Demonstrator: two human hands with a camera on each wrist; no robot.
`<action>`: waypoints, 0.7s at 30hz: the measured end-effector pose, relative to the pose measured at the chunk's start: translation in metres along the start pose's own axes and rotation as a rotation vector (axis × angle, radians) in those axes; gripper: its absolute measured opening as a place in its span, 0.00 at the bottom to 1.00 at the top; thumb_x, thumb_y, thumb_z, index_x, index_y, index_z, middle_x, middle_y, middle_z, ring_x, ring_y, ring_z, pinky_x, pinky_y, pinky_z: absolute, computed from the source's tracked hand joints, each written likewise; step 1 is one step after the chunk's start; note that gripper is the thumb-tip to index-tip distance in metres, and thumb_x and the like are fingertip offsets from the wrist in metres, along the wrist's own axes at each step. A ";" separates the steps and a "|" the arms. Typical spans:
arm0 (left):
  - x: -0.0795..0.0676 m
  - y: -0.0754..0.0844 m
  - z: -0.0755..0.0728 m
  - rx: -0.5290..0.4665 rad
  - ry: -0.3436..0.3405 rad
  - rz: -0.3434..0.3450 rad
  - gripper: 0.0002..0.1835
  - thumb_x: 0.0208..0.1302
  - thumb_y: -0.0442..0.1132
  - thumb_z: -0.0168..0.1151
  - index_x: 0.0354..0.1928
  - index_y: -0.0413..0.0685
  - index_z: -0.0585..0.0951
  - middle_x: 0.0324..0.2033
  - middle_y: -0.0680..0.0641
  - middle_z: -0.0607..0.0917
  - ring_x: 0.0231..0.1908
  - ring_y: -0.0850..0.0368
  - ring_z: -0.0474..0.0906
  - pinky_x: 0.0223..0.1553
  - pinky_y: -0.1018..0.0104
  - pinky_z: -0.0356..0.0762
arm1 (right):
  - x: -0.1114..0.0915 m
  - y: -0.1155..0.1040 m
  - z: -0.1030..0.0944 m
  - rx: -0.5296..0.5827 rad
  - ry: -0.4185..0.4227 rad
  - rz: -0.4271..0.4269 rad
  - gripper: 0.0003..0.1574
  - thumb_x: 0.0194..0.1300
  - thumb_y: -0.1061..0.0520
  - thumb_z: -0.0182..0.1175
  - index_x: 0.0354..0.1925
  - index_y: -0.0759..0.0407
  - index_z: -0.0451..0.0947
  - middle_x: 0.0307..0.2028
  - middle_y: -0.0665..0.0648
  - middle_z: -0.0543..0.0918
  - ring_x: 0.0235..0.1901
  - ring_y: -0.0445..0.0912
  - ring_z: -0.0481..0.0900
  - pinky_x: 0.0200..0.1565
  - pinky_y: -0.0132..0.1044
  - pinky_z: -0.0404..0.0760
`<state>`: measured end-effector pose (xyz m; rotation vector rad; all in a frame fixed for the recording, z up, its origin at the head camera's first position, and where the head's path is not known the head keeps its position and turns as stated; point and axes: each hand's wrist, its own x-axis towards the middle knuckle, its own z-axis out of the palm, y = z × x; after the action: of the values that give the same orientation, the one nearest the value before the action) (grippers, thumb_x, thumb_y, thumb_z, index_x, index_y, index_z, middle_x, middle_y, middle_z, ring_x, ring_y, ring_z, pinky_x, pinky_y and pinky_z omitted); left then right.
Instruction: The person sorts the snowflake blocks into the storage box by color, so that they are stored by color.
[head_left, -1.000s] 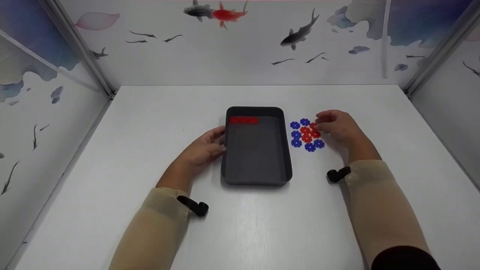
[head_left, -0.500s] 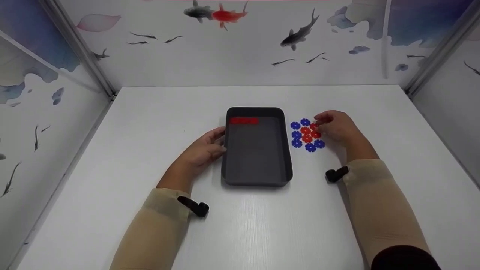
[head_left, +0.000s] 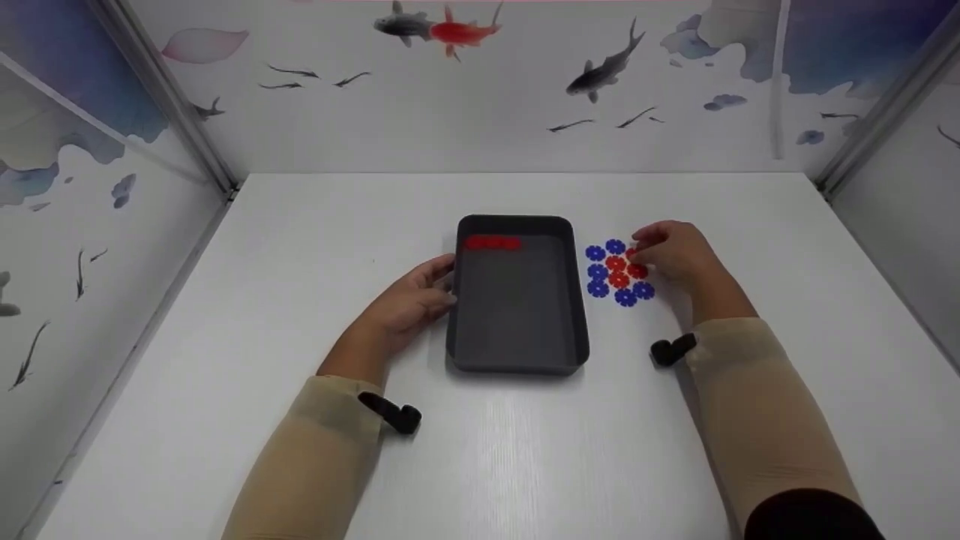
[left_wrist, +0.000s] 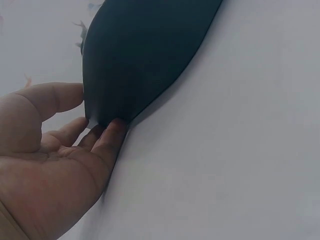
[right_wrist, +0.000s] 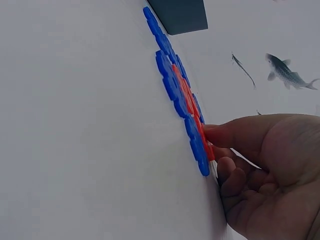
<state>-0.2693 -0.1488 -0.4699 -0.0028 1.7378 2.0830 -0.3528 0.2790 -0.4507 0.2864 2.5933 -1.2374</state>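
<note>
A dark grey rectangular tray (head_left: 517, 330) stands on the white table with a row of several red pieces (head_left: 491, 242) along its far end. At its left wall is my left hand (head_left: 409, 306), with thumb and fingertips touching the outside in the left wrist view. Right of the tray lie several flat, notched, flower-shaped discs, blue (head_left: 625, 298) and red (head_left: 619, 280). My right hand (head_left: 675, 251) reaches the far right of this group. In the right wrist view its thumb (right_wrist: 215, 134) touches a red disc (right_wrist: 202, 131); its index fingertip is hidden there, so whether the disc is pinched is unclear.
White panels (head_left: 465, 127) painted with fish enclose the table (head_left: 510, 450) at the back and sides. Metal posts (head_left: 214, 161) stand in the rear corners. Small black devices (head_left: 401, 418) sit on both sleeved wrists.
The whole head view has shifted slightly. Both hands stay at nearly the same places, the left at the tray and the right at the red discs; no disc has visibly moved.
</note>
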 end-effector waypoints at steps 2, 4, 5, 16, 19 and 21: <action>0.000 0.000 0.000 0.005 0.000 -0.002 0.43 0.67 0.22 0.59 0.83 0.51 0.63 0.83 0.48 0.64 0.79 0.54 0.67 0.75 0.58 0.70 | 0.000 -0.001 0.000 -0.006 0.000 0.010 0.30 0.74 0.55 0.67 0.71 0.51 0.75 0.65 0.62 0.78 0.62 0.56 0.75 0.68 0.51 0.80; -0.001 0.001 0.001 0.007 0.001 -0.003 0.43 0.67 0.22 0.59 0.83 0.51 0.63 0.83 0.48 0.64 0.79 0.54 0.67 0.75 0.58 0.70 | 0.000 -0.003 0.000 -0.010 -0.003 0.017 0.29 0.74 0.55 0.67 0.71 0.51 0.76 0.64 0.62 0.77 0.62 0.57 0.75 0.69 0.52 0.80; -0.001 0.001 0.001 0.007 0.002 -0.003 0.43 0.67 0.22 0.60 0.83 0.51 0.63 0.83 0.48 0.63 0.79 0.54 0.67 0.75 0.57 0.70 | 0.000 -0.003 0.001 -0.014 -0.004 0.018 0.29 0.74 0.55 0.67 0.71 0.51 0.76 0.65 0.63 0.77 0.63 0.57 0.75 0.69 0.53 0.79; 0.001 -0.001 -0.002 0.003 0.002 0.001 0.43 0.67 0.22 0.60 0.83 0.51 0.63 0.84 0.48 0.63 0.79 0.54 0.67 0.77 0.56 0.69 | 0.001 -0.001 -0.001 0.003 0.028 0.002 0.32 0.73 0.52 0.69 0.72 0.48 0.75 0.63 0.62 0.77 0.60 0.56 0.75 0.64 0.47 0.82; 0.001 -0.001 -0.001 -0.001 0.006 0.000 0.44 0.66 0.22 0.60 0.83 0.51 0.64 0.83 0.49 0.64 0.79 0.54 0.66 0.77 0.56 0.69 | 0.000 -0.002 -0.005 0.055 0.038 -0.010 0.32 0.74 0.52 0.68 0.72 0.48 0.75 0.62 0.60 0.78 0.58 0.53 0.79 0.61 0.41 0.84; 0.002 0.000 -0.001 -0.005 0.010 -0.005 0.44 0.66 0.21 0.60 0.83 0.52 0.64 0.83 0.49 0.64 0.80 0.54 0.65 0.77 0.56 0.69 | -0.001 -0.005 -0.007 0.117 0.048 -0.021 0.32 0.75 0.51 0.68 0.73 0.48 0.75 0.60 0.58 0.79 0.58 0.51 0.82 0.60 0.37 0.85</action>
<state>-0.2708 -0.1492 -0.4709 -0.0183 1.7368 2.0868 -0.3546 0.2814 -0.4430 0.3157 2.5741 -1.4087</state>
